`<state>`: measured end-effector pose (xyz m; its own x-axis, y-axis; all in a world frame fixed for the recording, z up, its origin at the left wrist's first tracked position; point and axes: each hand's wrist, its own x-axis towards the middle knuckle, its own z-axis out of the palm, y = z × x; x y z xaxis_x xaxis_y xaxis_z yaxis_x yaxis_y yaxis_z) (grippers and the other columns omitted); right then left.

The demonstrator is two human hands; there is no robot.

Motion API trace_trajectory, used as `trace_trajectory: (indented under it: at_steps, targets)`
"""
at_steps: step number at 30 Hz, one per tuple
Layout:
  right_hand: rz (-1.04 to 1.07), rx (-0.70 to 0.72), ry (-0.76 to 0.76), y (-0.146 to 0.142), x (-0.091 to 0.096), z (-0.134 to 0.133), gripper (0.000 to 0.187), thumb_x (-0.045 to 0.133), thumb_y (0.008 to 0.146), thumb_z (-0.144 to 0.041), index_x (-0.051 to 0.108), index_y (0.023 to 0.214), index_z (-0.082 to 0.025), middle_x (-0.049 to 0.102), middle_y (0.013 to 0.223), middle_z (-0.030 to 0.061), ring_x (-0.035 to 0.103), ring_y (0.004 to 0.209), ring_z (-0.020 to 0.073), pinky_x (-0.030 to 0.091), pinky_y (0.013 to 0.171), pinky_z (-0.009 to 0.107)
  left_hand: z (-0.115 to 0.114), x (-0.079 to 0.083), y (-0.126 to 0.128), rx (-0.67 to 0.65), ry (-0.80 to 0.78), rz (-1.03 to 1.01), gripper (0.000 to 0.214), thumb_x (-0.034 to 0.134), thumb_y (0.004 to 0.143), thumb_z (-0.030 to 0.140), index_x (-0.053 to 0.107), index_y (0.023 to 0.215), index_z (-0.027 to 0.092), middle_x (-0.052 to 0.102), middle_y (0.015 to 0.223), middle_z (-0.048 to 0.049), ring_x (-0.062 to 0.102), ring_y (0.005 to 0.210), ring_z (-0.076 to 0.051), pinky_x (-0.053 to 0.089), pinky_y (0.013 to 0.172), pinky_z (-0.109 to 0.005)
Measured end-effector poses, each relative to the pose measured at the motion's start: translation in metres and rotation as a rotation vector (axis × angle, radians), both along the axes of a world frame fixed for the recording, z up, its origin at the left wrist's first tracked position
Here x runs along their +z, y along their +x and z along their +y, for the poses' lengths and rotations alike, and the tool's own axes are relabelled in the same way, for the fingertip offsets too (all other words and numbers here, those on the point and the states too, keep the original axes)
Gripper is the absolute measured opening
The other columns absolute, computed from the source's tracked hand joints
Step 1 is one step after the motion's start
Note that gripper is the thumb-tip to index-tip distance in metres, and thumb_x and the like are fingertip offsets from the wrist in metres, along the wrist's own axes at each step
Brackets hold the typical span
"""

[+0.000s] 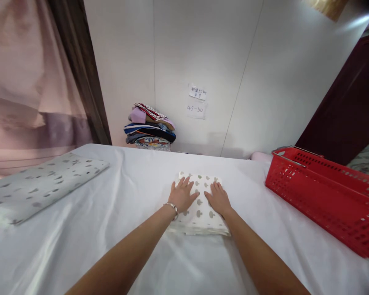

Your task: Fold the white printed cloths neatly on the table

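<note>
A folded white cloth (204,215) with a grey mushroom-like print lies in the middle of the white-covered table, its layered edge toward me. My left hand (182,196) rests flat on its left side, fingers spread, a silvery bracelet at the wrist. On the cloth's right side my right hand (217,198) also lies flat with the fingers stretched out. Both palms press on the top layer, and neither hand grips anything.
At the left, another folded white cloth (46,184) with grey spots lies on the table (135,196). A red plastic basket (320,196) with metal handles stands at the right. Behind the table are a stack of folded clothes (150,127) and a wall with paper labels (197,102).
</note>
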<state>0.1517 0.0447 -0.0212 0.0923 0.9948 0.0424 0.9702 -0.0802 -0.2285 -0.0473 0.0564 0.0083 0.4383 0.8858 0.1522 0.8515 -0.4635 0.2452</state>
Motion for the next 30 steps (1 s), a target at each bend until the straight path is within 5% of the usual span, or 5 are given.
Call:
trace_trajectory:
  at_steps: [8,15,20,30]
  targets:
    - [0.004,-0.004,-0.048,-0.001,0.003,-0.002,0.062,0.025,0.088,-0.051,0.027,0.138,-0.015,0.014,0.149,0.0083,0.005,0.136,0.0234,0.01,0.106,0.046,0.019,-0.029,-0.004,0.117,-0.17,-0.006,0.067,0.023,0.083,0.06,0.024,0.14,0.024,0.006,0.15,-0.0036,0.006,0.136,-0.031,0.022,0.102,-0.056]
    - [-0.047,0.038,0.068,-0.005,0.023,0.025,0.068,0.022,0.088,-0.054,0.018,0.142,-0.013,0.004,0.15,0.0076,-0.004,0.137,0.0202,-0.004,0.107,0.041,0.019,-0.031,-0.004,0.117,-0.137,-0.031,0.067,0.025,0.082,0.061,0.027,0.138,0.025,0.009,0.15,-0.0027,0.009,0.136,-0.032,0.024,0.103,-0.054]
    - [-0.016,0.009,-0.092,0.004,0.008,0.043,0.071,0.018,0.087,-0.057,0.016,0.142,-0.012,0.009,0.15,0.0085,0.001,0.137,0.0212,0.001,0.107,0.043,0.02,-0.034,-0.005,0.103,-0.112,-0.052,0.065,0.025,0.082,0.061,0.029,0.137,0.027,0.014,0.149,-0.0037,0.013,0.135,-0.032,0.026,0.102,-0.053]
    - [0.178,-0.059,-0.045,0.006,0.004,0.029,0.065,0.035,0.085,-0.047,0.026,0.139,-0.013,0.007,0.15,0.0078,-0.002,0.137,0.0222,0.005,0.109,0.041,0.017,-0.025,-0.004,0.135,-0.218,-0.031,0.068,0.026,0.082,0.06,0.022,0.141,0.026,0.006,0.15,0.0014,0.01,0.135,-0.033,0.02,0.105,-0.05]
